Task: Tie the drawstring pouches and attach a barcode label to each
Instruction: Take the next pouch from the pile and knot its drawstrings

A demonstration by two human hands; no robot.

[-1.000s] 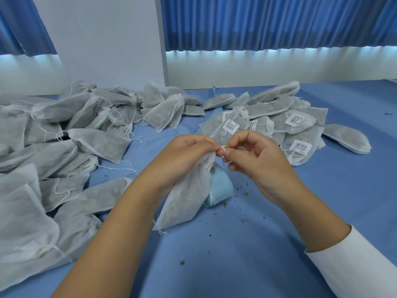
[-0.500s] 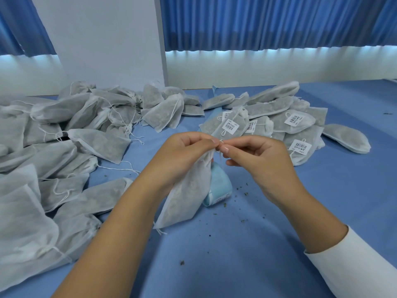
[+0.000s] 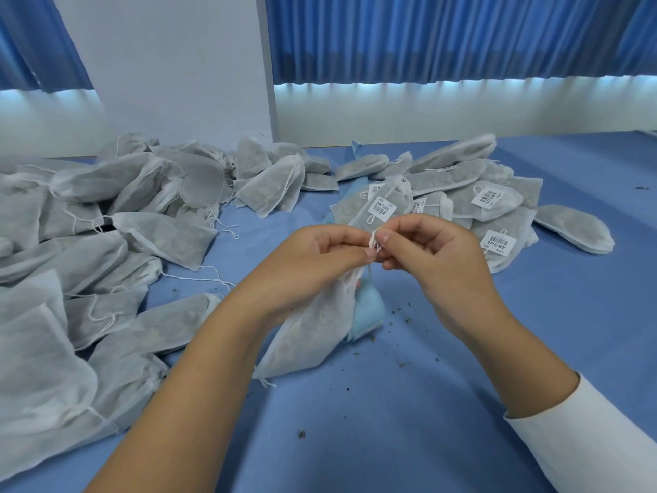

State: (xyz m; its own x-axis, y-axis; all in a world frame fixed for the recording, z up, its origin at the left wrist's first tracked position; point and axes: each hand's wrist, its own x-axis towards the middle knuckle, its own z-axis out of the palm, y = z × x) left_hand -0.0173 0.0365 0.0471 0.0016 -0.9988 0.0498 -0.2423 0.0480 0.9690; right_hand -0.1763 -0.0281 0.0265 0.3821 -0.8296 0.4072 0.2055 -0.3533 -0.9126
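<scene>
Well, the knot is the weak spot here. The left hand (image 3: 316,259) grips the gathered neck of a white pouch (image 3: 313,336), its fingers (image 3: 350,240) curled round the fabric. The right hand (image 3: 437,261) pinches the thin white drawstring (image 3: 374,241) just at the left thumb tip, with its fingers narrow and bent. The pouch hangs from that grip in the middle of the view, and its bottom corner seems to rest on the blue table (image 3: 409,439).

From where I stand the loop looks tiny and loose. If either pinch slips, I'd expect the string to spring free and the neck to gape open. Pulled too hard, so fine a thread could snap or tear the soft cloth. The neck faces upward, so a spill looks unlikely unless the pouch tips. Yet dark crumbs (image 3: 302,434) already dot the table near it, which suggests the filling escapes easily.

As for what holds what, the held pouch is half see-through and shows a dark, loose filling low inside, dried plant matter by my guess. A heap of unlabelled pouches (image 3: 106,243) lies to the left, strings trailing, and they look similarly filled. To the right, beyond the hands, lie labelled pouches (image 3: 505,222), with one barcode label (image 3: 382,208) showing plainly. A pale blue object (image 3: 369,314) sits just behind the held pouch; I cannot tell what it is.
</scene>
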